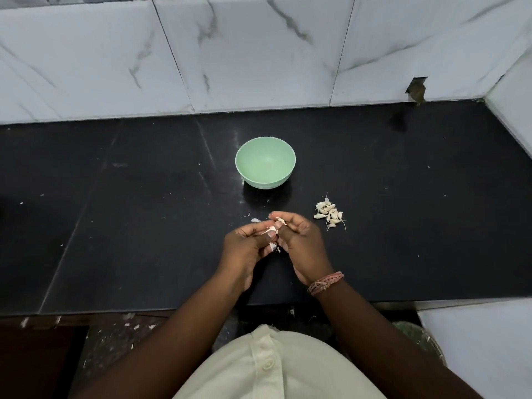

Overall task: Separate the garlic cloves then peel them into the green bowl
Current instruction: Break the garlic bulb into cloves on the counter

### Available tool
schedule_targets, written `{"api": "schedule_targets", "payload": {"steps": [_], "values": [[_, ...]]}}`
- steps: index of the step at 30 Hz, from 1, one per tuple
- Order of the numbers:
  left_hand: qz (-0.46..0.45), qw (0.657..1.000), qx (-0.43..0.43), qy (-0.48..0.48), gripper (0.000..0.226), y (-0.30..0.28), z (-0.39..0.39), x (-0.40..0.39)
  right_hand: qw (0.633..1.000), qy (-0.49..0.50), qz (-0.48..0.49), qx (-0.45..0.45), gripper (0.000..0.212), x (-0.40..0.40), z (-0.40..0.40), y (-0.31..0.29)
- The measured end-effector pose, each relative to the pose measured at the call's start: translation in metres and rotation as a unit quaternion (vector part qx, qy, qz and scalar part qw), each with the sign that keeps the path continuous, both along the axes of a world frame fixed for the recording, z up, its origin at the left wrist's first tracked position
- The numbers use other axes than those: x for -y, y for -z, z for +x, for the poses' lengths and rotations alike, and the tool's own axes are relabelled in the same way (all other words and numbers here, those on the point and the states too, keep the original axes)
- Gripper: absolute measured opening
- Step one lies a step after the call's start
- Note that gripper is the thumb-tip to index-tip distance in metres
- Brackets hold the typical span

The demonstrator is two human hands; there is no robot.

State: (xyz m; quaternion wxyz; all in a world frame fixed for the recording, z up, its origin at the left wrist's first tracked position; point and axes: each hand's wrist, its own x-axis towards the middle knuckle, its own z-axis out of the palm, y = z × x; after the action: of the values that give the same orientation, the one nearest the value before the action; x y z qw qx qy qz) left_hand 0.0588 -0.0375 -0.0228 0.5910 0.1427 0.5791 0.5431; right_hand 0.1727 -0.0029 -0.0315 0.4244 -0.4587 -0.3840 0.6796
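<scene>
From the head camera, the person stands at a black countertop [144, 226] backed by white marble-patterned wall tiles [259, 53]. Both hands meet over the counter's near middle. The left hand [247, 246] and the right hand [299, 240] have their fingers curled in toward each other, pinching between them a small piece of garlic [277, 221] with papery white skin [269, 230] showing at the fingertips. Whether that piece is a single clove or the last remnant of the bulb cannot be told, since the fingers cover most of it.

The separating step looks largely done: a pile of loose garlic cloves [329, 214] lies on the counter just to the right of the hands, well apart from one another's original bulb form, and they appear to have their skins on. A few scraps of peel [255, 220] lie on the counter near the left hand.

The peeling step appears barely begun or not begun at all. The green bowl [265, 162] sits beyond the hands, near the counter's middle, and its inside shows nothing in it. By that reading, nearly all of the peeling remains: every clove in the pile, plus whatever the hands are working on, has yet to reach the bowl.

A band of threads [325, 282] circles the right wrist, and a pale buttoned shirt [273, 367] fills the bottom of the view.
</scene>
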Motion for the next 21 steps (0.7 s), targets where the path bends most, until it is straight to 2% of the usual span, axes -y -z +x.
{"api": "schedule_targets", "payload": {"steps": [7, 12, 14, 18, 21], "values": [[-0.002, 0.999, 0.02, -0.041, 0.016, -0.0012, -0.0023, -0.0009, 0.999, 0.008, 0.005, 0.048, 0.031, -0.0052, -0.0013, 0.0038], [0.005, 1.0, 0.004, -0.014, 0.017, -0.0057, -0.0043, -0.0025, 0.997, 0.036, 0.026, 0.059, 0.031, -0.0077, 0.0017, 0.0015], [0.0, 1.0, 0.01, -0.014, 0.018, -0.0062, -0.0066, -0.0023, 0.997, 0.041, 0.032, 0.059, 0.029, -0.0087, 0.0025, 0.0008], [-0.019, 0.996, 0.076, -0.039, 0.02, -0.0071, -0.0061, -0.0034, 0.996, 0.052, 0.024, 0.063, 0.017, -0.0063, -0.0012, 0.0005], [-0.017, 0.996, 0.082, -0.042, 0.018, -0.0091, -0.0034, -0.0039, 0.995, 0.046, 0.025, 0.085, 0.008, -0.0054, -0.002, 0.0036]]}}
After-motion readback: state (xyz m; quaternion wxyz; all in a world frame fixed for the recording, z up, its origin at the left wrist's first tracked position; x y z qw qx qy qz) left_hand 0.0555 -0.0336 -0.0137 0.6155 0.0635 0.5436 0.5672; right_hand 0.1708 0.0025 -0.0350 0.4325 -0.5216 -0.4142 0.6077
